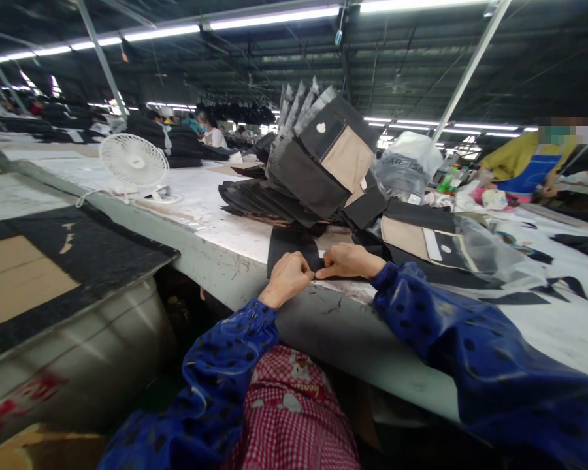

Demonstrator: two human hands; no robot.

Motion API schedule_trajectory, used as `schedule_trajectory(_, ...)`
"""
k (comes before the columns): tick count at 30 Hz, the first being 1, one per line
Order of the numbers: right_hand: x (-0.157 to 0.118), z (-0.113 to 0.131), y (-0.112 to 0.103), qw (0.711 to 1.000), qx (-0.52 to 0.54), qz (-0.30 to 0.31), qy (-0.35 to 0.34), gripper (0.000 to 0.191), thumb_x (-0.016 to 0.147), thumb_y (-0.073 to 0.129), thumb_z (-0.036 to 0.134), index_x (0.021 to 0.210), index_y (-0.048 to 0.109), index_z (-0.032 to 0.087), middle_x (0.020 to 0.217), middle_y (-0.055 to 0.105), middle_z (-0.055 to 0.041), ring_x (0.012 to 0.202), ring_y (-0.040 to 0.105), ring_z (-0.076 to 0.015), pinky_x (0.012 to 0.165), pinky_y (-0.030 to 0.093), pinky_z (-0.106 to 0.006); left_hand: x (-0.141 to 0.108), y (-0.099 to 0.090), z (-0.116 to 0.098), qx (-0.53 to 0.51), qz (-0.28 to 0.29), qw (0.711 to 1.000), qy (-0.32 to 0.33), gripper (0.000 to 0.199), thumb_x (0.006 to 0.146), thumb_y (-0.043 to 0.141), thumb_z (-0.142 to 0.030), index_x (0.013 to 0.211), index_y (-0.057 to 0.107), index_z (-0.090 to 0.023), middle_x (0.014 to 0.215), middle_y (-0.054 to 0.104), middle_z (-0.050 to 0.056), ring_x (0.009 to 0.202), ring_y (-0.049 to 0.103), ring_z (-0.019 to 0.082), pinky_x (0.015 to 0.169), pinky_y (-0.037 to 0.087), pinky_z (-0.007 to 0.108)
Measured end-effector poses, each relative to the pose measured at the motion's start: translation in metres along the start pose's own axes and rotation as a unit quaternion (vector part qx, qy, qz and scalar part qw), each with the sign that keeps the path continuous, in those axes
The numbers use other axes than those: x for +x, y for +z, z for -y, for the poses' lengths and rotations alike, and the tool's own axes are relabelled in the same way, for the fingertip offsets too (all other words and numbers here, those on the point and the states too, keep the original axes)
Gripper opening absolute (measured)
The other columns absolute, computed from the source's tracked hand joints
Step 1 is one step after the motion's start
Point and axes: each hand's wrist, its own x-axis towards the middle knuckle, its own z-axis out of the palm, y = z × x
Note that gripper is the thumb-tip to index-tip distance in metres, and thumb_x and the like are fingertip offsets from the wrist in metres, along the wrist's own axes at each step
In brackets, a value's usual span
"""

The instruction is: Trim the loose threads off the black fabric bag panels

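A piece of black fabric [291, 245] lies at the near edge of the white table. My left hand [290, 274] pinches its near edge with curled fingers. Close beside it, my right hand [347, 261] has its thumb and fingers closed on the same edge, and the fingertips of both hands almost meet. Behind my hands rises a stack of black fabric panels [318, 176], the top ones tilted up, with a beige patch [347, 160] on the front panel. Right of my right hand lies a black panel with a beige strip [406, 241] and a white label.
A white fan [134, 160] stands left on the table [215, 251]. A stuffed plastic bag [406, 163] and clear plastic film [504, 254] are to the right. Scissors [519, 245] lie farther right. A co-worker in a blue apron [534, 173] stands at the far right. Another fabric-covered surface [102, 248] adjoins at left.
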Motion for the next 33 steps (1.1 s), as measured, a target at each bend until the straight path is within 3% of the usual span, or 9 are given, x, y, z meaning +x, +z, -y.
schedule_trajectory(3, -0.003, 0.008, -0.001, 0.995, -0.016, -0.070, -0.066, 0.019, 0.076, 0.070, 0.036, 0.079, 0.062, 0.019, 0.085, 0.065, -0.0074, 0.082, 0.058, -0.0208, 0.063, 0.033, -0.026, 0.002, -0.006, 0.002, -0.012, 0.025, 0.999, 0.018, 0.014, 0.072, 0.060, -0.015, 0.058, 0.063, -0.018, 0.076, 0.067, 0.006, 0.075, 0.060, 0.020, 0.070, 0.046, 0.031)
schedule_trajectory(5, -0.003, 0.009, 0.001, 0.987, 0.040, -0.066, -0.144, 0.008, 0.075, 0.066, 0.017, 0.081, 0.062, 0.019, 0.082, 0.065, -0.0030, 0.078, 0.058, -0.0163, 0.064, 0.034, -0.023, 0.001, -0.015, 0.008, -0.028, 0.054, 0.997, 0.041, 0.016, 0.076, 0.058, -0.017, 0.063, 0.067, -0.018, 0.076, 0.068, 0.004, 0.076, 0.061, 0.019, 0.071, 0.047, 0.029)
schedule_trajectory(7, -0.001, 0.005, 0.005, 0.976, 0.122, -0.033, -0.179, 0.010, 0.075, 0.059, 0.011, 0.081, 0.062, 0.018, 0.076, 0.063, 0.0002, 0.069, 0.056, -0.0129, 0.062, 0.035, -0.022, -0.002, -0.027, 0.017, -0.065, 0.060, 0.995, 0.053, 0.017, 0.082, 0.054, -0.020, 0.079, 0.071, -0.018, 0.086, 0.071, 0.003, 0.082, 0.063, 0.018, 0.076, 0.048, 0.028)
schedule_trajectory(9, 0.001, -0.001, 0.010, 0.966, 0.190, -0.007, -0.173, 0.008, 0.077, 0.057, 0.016, 0.082, 0.062, 0.018, 0.071, 0.061, 0.0013, 0.063, 0.054, -0.0117, 0.059, 0.036, -0.021, -0.009, -0.036, 0.028, -0.108, 0.020, 0.992, 0.056, 0.019, 0.085, 0.056, -0.022, 0.097, 0.070, -0.021, 0.099, 0.071, 0.003, 0.095, 0.062, 0.018, 0.086, 0.047, 0.029)
schedule_trajectory(11, 0.002, -0.005, 0.013, 0.960, 0.223, -0.003, -0.168, 0.008, 0.077, 0.057, 0.019, 0.083, 0.063, 0.017, 0.069, 0.060, 0.0013, 0.060, 0.052, -0.0114, 0.058, 0.036, -0.021, -0.019, -0.038, 0.035, -0.120, -0.032, 0.990, 0.070, 0.020, 0.081, 0.064, -0.023, 0.100, 0.070, -0.024, 0.107, 0.068, 0.002, 0.106, 0.057, 0.020, 0.096, 0.042, 0.033)
schedule_trajectory(14, 0.002, -0.005, 0.015, 0.959, 0.226, -0.021, -0.170, 0.011, 0.075, 0.057, 0.018, 0.083, 0.064, 0.017, 0.070, 0.060, 0.0007, 0.063, 0.052, -0.0118, 0.059, 0.036, -0.022, -0.032, -0.027, 0.037, -0.076, -0.075, 0.991, 0.080, 0.016, 0.074, 0.075, -0.025, 0.089, 0.072, -0.027, 0.108, 0.066, 0.001, 0.112, 0.050, 0.022, 0.101, 0.034, 0.039)
schedule_trajectory(18, 0.002, -0.006, 0.018, 0.958, 0.244, -0.016, -0.152, 0.015, 0.075, 0.057, 0.022, 0.085, 0.067, 0.016, 0.071, 0.062, -0.0008, 0.063, 0.052, -0.0121, 0.060, 0.037, -0.022, -0.035, -0.007, 0.027, -0.044, -0.134, 0.990, 0.027, 0.006, 0.076, 0.074, -0.027, 0.072, 0.071, -0.024, 0.106, 0.066, 0.001, 0.110, 0.049, 0.022, 0.097, 0.030, 0.041)
schedule_trajectory(26, 0.008, -0.011, 0.027, 0.949, 0.293, -0.003, -0.118, 0.026, 0.074, 0.063, 0.038, 0.084, 0.072, 0.016, 0.069, 0.064, -0.0011, 0.060, 0.050, -0.0119, 0.055, 0.035, -0.022, -0.030, -0.002, 0.022, -0.048, -0.149, 0.987, -0.025, 0.013, 0.076, 0.072, -0.023, 0.064, 0.067, -0.021, 0.095, 0.066, -0.001, 0.103, 0.051, 0.021, 0.092, 0.030, 0.040)
schedule_trajectory(33, 0.013, 0.007, 0.019, 0.981, 0.181, -0.038, -0.063, 0.033, 0.074, 0.065, 0.048, 0.071, 0.071, 0.016, 0.057, 0.059, 0.0003, 0.056, 0.049, -0.0112, 0.052, 0.029, -0.023, -0.030, -0.001, 0.023, -0.040, -0.149, 0.988, -0.014, 0.014, 0.076, 0.071, -0.023, 0.063, 0.066, -0.021, 0.094, 0.067, 0.000, 0.103, 0.051, 0.022, 0.092, 0.030, 0.042)
